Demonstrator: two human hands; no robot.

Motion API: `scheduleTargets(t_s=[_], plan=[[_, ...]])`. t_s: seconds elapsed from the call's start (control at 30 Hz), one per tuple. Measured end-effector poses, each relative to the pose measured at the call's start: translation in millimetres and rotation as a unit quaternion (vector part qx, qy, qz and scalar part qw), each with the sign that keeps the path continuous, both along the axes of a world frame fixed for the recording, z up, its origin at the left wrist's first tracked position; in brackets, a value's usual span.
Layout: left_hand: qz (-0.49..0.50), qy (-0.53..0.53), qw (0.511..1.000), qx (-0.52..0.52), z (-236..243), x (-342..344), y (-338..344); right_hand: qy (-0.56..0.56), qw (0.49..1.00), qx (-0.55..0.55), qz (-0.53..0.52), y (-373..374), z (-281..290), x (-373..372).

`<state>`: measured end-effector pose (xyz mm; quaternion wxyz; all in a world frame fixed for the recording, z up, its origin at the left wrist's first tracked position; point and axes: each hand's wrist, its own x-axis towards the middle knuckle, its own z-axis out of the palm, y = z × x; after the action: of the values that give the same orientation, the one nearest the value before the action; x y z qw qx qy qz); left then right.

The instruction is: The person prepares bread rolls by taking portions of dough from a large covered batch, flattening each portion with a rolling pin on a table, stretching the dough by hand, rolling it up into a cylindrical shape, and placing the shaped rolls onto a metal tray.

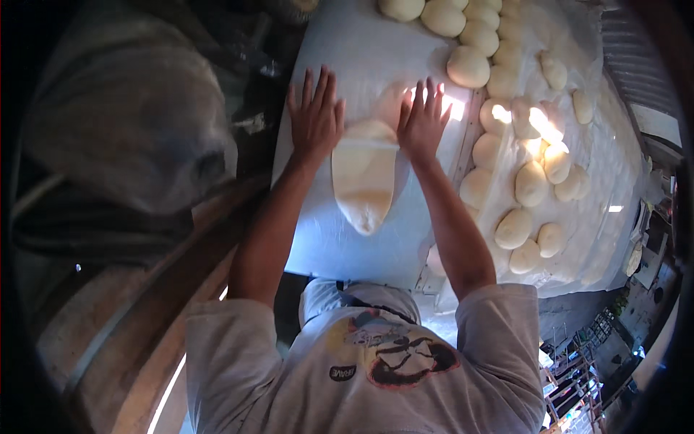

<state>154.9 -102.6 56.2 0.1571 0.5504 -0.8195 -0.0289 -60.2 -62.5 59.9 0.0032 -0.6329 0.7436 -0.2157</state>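
Legible marking stands on the front of the person's grey T-shirt [303, 394]: a small, dark, shield-shaped badge [343, 373] carries one short word in pale capital letters. Beside it, the larger multicoloured print [413, 361] shows letter-like strokes, too blurred to read.

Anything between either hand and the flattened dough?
Nothing visible. The left hand and right hand are at opposite sides of the flattened dough, near its far end. Dough balls sit off to the right, not in between.
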Motion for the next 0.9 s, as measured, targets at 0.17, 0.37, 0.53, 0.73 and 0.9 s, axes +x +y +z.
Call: scheduleTargets(t_s=[0.17, 0.37, 0.53, 0.73, 0.9], plan=[[-0.032, -0.046, 0.993, 0.106, 5.5, 2.1, 3.4, 0.026, 0.989, 0.141, 0.042, -5.3, 0.7, 3.8], [-0.008, -0.025, 0.999, -0.03, -5.4, -8.2, -64.6, 0.051, 0.998, -0.017, 0.01, -77.8, -29.4, -6.3], [-0.014, -0.027, 0.999, -0.017, -2.0, -5.2, -62.7, 0.084, 0.996, 0.01, 0.03, -78.1, -22.3, -6.1], [-0.047, 0.073, 0.976, 0.198, 25.0, 16.2, 35.6, 0.084, 0.969, 0.202, 0.115, 27.0, 0.8, 5.8], [0.007, 0.002, 0.998, 0.069, 27.2, 14.8, 74.0, 0.048, 0.988, 0.134, 0.067, 55.8, -4.4, 9.0]])
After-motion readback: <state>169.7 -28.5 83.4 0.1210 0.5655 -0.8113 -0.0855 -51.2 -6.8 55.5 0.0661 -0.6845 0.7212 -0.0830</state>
